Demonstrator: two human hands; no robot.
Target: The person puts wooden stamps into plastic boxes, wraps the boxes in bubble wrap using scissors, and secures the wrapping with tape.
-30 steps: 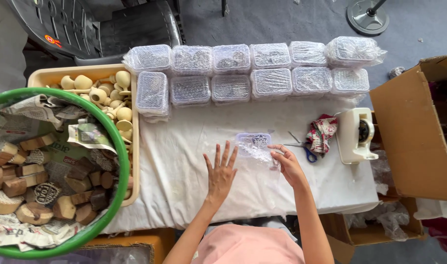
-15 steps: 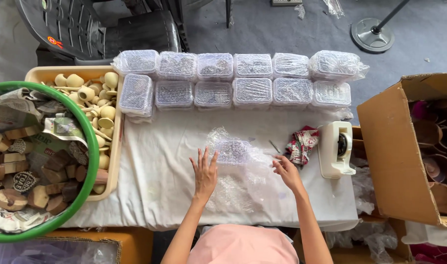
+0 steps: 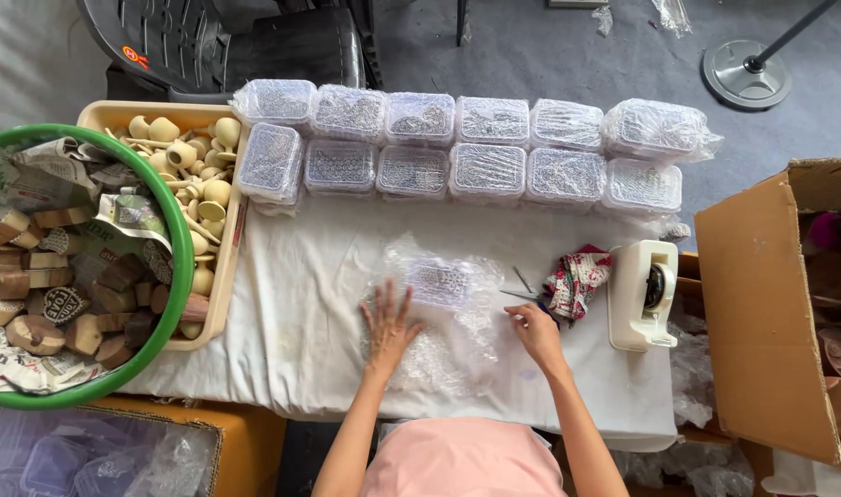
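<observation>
Clear bubble wrap (image 3: 439, 322) lies spread on the white cloth of the table (image 3: 292, 304), and a small patterned block (image 3: 437, 281) sits on it near its far edge. Your left hand (image 3: 388, 327) presses flat on the wrap with fingers (image 3: 384, 304) splayed and released — nothing gripped. Your right hand (image 3: 535, 331) rests at the wrap's right edge, fingers curled; whether they pinch the wrap you cannot tell. Just beyond that hand lie scissors (image 3: 524, 290) beside a red patterned cloth (image 3: 577, 281), then a white tape dispenser (image 3: 643, 294). Along the far side of the table stand two rows of wrapped clear boxes (image 3: 457, 152). To your left, a tan tray (image 3: 220, 276) holds pale wooden knobs, and a green tub (image 3: 177, 239) holds wooden blocks in newspaper — an open cardboard box (image 3: 761, 304) sits at right.
</observation>
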